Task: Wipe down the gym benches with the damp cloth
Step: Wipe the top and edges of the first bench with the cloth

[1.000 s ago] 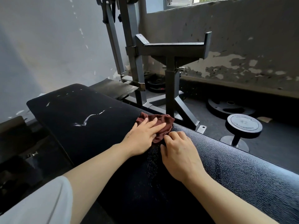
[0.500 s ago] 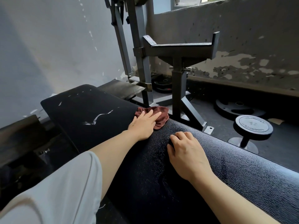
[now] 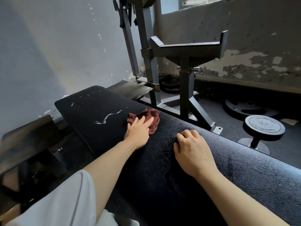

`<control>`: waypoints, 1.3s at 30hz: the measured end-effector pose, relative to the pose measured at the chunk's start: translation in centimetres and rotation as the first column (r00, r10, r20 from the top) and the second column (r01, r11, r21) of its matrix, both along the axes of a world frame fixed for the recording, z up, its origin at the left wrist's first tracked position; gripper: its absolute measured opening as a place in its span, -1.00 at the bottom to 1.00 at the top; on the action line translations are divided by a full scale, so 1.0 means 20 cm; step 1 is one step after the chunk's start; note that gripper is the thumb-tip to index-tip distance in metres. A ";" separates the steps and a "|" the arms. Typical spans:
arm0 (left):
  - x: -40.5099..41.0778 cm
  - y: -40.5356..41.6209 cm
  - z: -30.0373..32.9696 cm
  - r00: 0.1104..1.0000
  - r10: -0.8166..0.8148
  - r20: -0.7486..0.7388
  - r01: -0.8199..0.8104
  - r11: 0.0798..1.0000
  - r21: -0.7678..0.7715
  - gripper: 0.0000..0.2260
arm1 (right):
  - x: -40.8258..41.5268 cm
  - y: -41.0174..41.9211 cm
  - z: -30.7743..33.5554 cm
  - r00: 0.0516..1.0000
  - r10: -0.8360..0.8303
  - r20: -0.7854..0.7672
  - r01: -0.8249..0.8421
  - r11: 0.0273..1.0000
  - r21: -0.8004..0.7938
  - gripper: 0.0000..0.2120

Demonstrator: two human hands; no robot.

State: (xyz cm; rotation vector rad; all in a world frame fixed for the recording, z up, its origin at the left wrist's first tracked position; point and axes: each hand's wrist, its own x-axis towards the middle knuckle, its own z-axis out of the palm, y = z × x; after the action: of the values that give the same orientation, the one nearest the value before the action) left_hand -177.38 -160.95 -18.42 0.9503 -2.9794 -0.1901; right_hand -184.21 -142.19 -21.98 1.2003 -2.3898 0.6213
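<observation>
Pressing flat on the dark red cloth (image 3: 147,120), the left hand (image 3: 138,130) lies with its fingers straight and spread, palm down, pinning the cloth against the black padded counter (image 3: 236,162); the cloth is bunched and wrinkled, and it sits near the far end of the textured pad, just where that pad meets a second, flatter black pad (image 3: 91,108); part of the cloth shows beyond the fingertips and to their right. The right hand (image 3: 193,151) rests on the textured pad a little apart from the cloth, knuckles up, fingers curled under with nothing in them. The flatter pad carries white scuffs and a long pale tear (image 3: 107,119) just left of the cloth. A grey sleeve (image 3: 65,203) covers the left upper arm at the bottom edge of the view. Beyond the counter stands a grey steel rack (image 3: 185,66) with a cradle-shaped top; a dumbbell (image 3: 263,129) stands on end on the dark floor to the right, with weight plates (image 3: 247,108) lying flat behind it. Paint is peeling off the far wall (image 3: 260,54).
</observation>
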 end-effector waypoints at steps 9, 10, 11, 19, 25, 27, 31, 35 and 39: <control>0.37 0.08 0.03 0.995 -0.098 -0.022 0.100 0.989 0.105 -0.55 | 0.06 0.02 0.07 0.994 0.005 -0.112 0.007 0.994 0.112 -0.85; 0.43 0.03 0.04 0.998 -0.060 -0.011 0.061 0.992 0.110 -0.55 | 0.08 0.02 0.09 0.990 0.022 -0.140 -0.003 0.991 0.134 -0.85; 0.49 -0.02 0.04 1.000 -0.011 -0.003 0.011 0.993 0.114 -0.55 | 0.11 0.02 0.10 0.987 0.045 -0.156 -0.021 0.988 0.152 -0.84; 0.59 0.02 0.07 0.991 0.122 0.054 -0.122 0.993 -0.001 -0.54 | 0.39 -0.04 0.13 0.967 0.249 -0.044 -0.241 0.961 0.135 -0.94; 0.73 0.16 0.01 0.997 0.000 -0.073 0.006 0.996 0.086 -0.57 | 0.45 -0.01 0.09 0.972 0.231 -0.033 -0.222 0.960 0.172 -0.94; 0.75 0.13 0.02 0.997 0.002 -0.074 0.009 0.989 0.146 -0.56 | 0.45 0.01 0.09 0.974 0.225 -0.016 -0.218 0.957 0.189 -0.95; 0.76 0.08 0.03 0.992 0.107 -0.065 -0.096 0.984 0.147 -0.55 | 0.45 0.09 0.10 0.977 0.213 0.015 -0.212 0.958 0.192 -0.97; 0.77 0.09 0.05 0.984 0.171 -0.048 -0.161 0.975 0.153 -0.55 | 0.48 0.20 0.10 0.973 0.230 0.004 -0.229 0.965 0.129 -0.93; 0.73 0.20 0.08 0.987 0.156 0.028 -0.158 0.982 0.100 -0.55 | 0.50 0.25 0.12 0.968 0.249 0.017 -0.248 0.958 0.143 -0.93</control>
State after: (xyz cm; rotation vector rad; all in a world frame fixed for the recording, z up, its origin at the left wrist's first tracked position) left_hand -162.70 -156.89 -16.75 1.1995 -2.9190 -0.3357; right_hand -174.18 -137.12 -19.67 1.5797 -2.3347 0.5278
